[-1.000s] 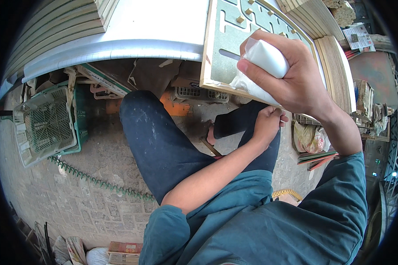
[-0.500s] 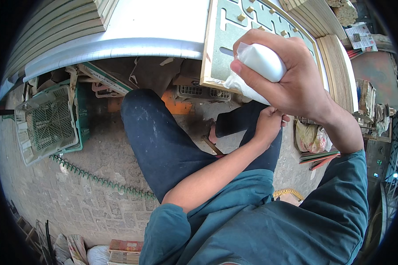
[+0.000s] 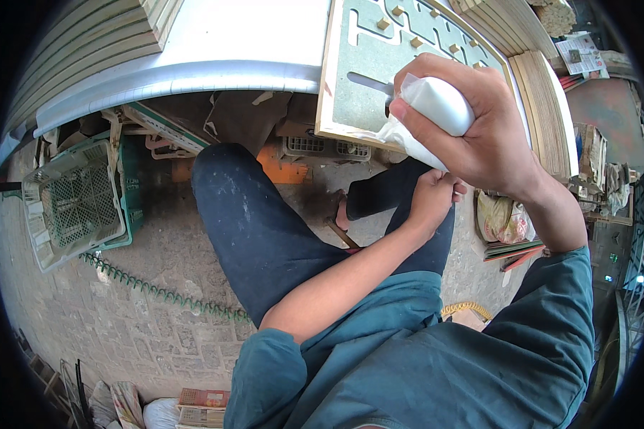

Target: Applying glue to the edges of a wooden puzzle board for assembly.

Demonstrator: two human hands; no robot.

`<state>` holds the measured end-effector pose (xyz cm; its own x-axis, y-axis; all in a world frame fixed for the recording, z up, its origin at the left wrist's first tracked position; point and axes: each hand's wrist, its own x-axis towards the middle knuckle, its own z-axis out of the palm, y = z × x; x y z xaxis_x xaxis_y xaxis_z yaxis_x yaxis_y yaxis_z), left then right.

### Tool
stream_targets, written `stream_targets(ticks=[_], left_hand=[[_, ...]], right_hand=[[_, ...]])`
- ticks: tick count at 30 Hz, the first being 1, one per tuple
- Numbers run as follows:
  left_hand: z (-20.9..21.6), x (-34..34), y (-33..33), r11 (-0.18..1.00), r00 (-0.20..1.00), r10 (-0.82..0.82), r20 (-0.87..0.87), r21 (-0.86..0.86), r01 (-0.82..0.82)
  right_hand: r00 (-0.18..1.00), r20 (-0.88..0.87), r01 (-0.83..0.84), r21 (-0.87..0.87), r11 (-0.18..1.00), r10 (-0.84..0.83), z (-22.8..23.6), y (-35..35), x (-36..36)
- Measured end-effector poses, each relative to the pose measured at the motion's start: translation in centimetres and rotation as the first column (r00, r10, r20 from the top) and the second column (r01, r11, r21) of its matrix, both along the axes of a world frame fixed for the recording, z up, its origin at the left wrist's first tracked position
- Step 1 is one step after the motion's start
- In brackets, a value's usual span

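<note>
My right hand (image 3: pixel 479 121) is wrapped around a soft white plastic bag (image 3: pixel 440 106), whose filled, rounded end bulges out between thumb and fingers. The bag tapers downward to my left hand (image 3: pixel 434 200), which is closed at its narrow lower end; the very tip is hidden. Just beyond, a greenish-grey grooved panel (image 3: pixel 350 107) in a pale wooden frame lies on the white worktop. Small wooden blocks (image 3: pixel 384 23) stand on that panel. The bag hangs over the frame's near edge, and my right hand covers part of the panel.
Stacked wooden frames (image 3: pixel 93 36) rise at the far left, with more frame pieces (image 3: pixel 543 107) at the right. Plastic crates (image 3: pixel 72 200) stand left of my knees. A green coiled hose (image 3: pixel 165 292) crosses the brick floor. A filled plastic bag (image 3: pixel 504 218) sits under the table's right side.
Both hands keep hold of the white bag. My right hand and the bag's upper end have shifted slightly right and down in view, while the panel appears slightly farther left.
</note>
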<state>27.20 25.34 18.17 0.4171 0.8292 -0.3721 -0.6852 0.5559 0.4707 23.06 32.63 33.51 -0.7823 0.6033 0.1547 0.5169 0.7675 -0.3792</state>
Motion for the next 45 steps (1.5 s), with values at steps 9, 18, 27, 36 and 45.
stream_targets(ticks=[9,18,27,36,45], left_hand=[[0.1,0.0,0.0,1.0,1.0,0.005,0.017,0.02,-0.005],[0.2,0.0,0.0,1.0,1.0,-0.019,-0.017,0.009,0.019],[-0.2,0.1,-0.1,0.999,1.0,-0.026,-0.016,0.027,0.026],[-0.8,0.5,-0.3,0.997,0.998,-0.052,-0.029,0.051,0.053],[-1.2,0.8,-0.5,0.997,0.998,-0.062,-0.017,0.042,0.063]], right_hand=[[0.999,-0.034,-0.012,0.038,0.999,0.013,-0.3,-0.2,1.1],[0.999,-0.03,0.027,0.018,0.999,-0.026,-0.1,-0.6,2.1],[0.997,-0.03,0.066,0.023,0.998,-0.065,-0.2,-1.0,3.2],[0.995,-0.043,0.093,0.018,0.995,-0.092,-0.2,-1.4,4.5],[0.985,-0.044,0.162,-0.056,0.985,-0.165,0.1,-2.1,5.7]])
